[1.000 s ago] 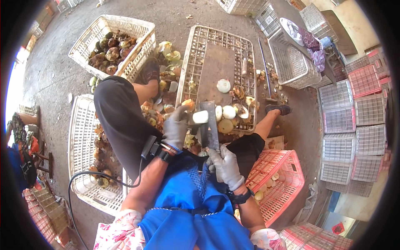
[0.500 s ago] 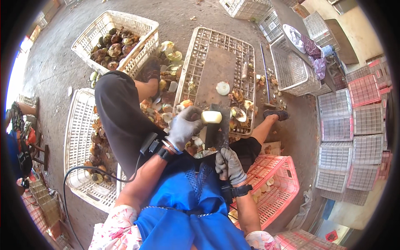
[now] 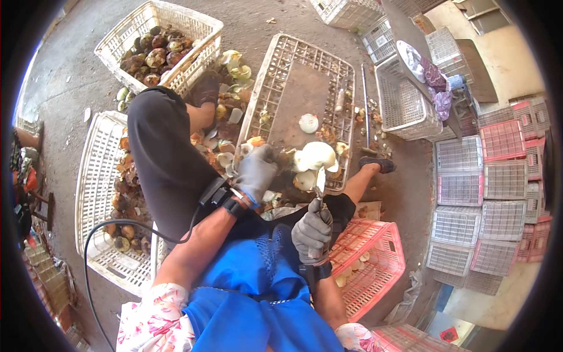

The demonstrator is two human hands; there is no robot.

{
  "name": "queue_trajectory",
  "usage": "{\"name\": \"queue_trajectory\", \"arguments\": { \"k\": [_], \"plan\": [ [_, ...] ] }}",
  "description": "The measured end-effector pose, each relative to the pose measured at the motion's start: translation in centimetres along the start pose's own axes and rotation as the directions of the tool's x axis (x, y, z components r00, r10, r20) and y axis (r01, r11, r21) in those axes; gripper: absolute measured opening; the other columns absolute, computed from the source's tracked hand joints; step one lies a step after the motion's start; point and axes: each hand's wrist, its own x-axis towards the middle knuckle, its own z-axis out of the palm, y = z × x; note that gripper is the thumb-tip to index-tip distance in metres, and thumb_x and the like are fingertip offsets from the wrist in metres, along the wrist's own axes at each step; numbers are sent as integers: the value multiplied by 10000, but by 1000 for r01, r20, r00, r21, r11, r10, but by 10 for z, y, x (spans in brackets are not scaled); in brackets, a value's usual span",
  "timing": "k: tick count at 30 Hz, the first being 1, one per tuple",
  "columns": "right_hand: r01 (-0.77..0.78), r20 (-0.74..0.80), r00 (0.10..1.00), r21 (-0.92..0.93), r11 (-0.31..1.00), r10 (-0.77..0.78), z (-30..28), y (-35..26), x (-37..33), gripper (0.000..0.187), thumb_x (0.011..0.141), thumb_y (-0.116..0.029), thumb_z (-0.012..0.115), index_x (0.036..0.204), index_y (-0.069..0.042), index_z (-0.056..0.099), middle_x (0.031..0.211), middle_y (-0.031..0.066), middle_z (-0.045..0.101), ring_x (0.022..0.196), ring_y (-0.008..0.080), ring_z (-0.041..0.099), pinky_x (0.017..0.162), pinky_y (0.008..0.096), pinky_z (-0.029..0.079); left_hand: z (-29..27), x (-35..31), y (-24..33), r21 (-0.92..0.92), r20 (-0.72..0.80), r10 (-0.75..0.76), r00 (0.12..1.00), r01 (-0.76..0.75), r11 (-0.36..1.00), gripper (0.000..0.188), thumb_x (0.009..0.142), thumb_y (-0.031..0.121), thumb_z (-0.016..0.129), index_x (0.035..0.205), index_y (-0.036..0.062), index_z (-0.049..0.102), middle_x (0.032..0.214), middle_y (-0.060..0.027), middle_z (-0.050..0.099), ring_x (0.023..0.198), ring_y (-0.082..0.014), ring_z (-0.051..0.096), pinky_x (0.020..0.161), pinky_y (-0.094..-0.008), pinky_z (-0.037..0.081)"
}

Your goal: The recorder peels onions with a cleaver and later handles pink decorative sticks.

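Observation:
My gloved left hand (image 3: 255, 173) reaches across my knee and grips the brown husked end of a pale, partly peeled round fruit (image 3: 316, 155). The fruit rests on the near edge of an upturned white crate (image 3: 275, 88). My gloved right hand (image 3: 312, 230) is closed on a knife (image 3: 320, 182), held close to my body. Its blade points up and its tip sits just under the fruit. A second pale piece (image 3: 305, 180) lies beside the blade, and a small white peeled piece (image 3: 308, 123) lies further out on the crate.
A white basket (image 3: 196, 26) of brown unpeeled fruit stands far left. Another white crate (image 3: 94, 152) with fruit is at my left, a pink crate (image 3: 384, 246) with white pieces at my right. Peels (image 3: 231, 61) litter the floor. Stacked crates (image 3: 498, 176) fill the right.
My right hand has drawn back toward my body, and the knife has gone from lying across the fruit to pointing up beneath it. The fruit has shifted slightly right.

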Motion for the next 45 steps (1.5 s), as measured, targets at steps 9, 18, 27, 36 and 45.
{"name": "queue_trajectory", "arguments": {
  "k": [9, 18, 27, 36, 45],
  "plan": [
    [41, 82, 996, 27, 999, -43, 29, -16, -1, 369, 1057, -188, 430, 1299, 60, 559, 621, 12, 552, 456, 92, 545, 436, 244, 519, -39, 22, -10, -175, -145, -45, 988, 19, 984, 222, 764, 143, 769, 961, 59, 711, 1139, -170, 640, 1043, -338, 632, 893, -402, 512],
    [-245, -398, 910, -289, 925, 116, 54, -10, -57, 405, 1069, -310, 396, 731, -111, 497, 520, -2, 416, 454, 159, 470, 388, 295, 401, -48, -5, 83, -577, 672, 373, 639, 137, 805, 562, 894, 210, 702, 1395, 32, 521, 1233, -113, 612, 1182, -234, 591, 971, -359, 510],
    [-290, -547, 818, -662, 691, -180, 23, 2, -52, 459, 1054, -447, 408, 689, -172, 446, 519, -56, 361, 450, 119, 402, 411, 269, 341, -48, -17, 55, -658, 731, 75, 679, 671, 343, 491, 928, 321, 608, 1287, -11, 571, 1124, -131, 667, 997, -253, 663, 860, -364, 558],
    [-272, -530, 684, -823, 499, -501, 16, -21, -34, 482, 1037, -477, 472, 679, -160, 536, 570, -5, 510, 461, 142, 557, 340, 264, 420, -24, -12, 151, -443, 534, 362, 765, -112, 890, 514, 1022, 485, 521, 1253, 29, 578, 1136, -148, 664, 1040, -226, 653, 912, -380, 560],
    [117, -253, 757, -855, 506, -603, -4, -22, -35, 363, 1043, -388, 524, 835, -104, 610, 708, 22, 621, 533, 121, 605, 449, 261, 507, 10, -104, 214, -498, 825, 431, 365, 111, 860, 462, 988, 231, 625, 1361, -27, 535, 1237, -148, 633, 1107, -226, 632, 926, -323, 518]
  ]
}}
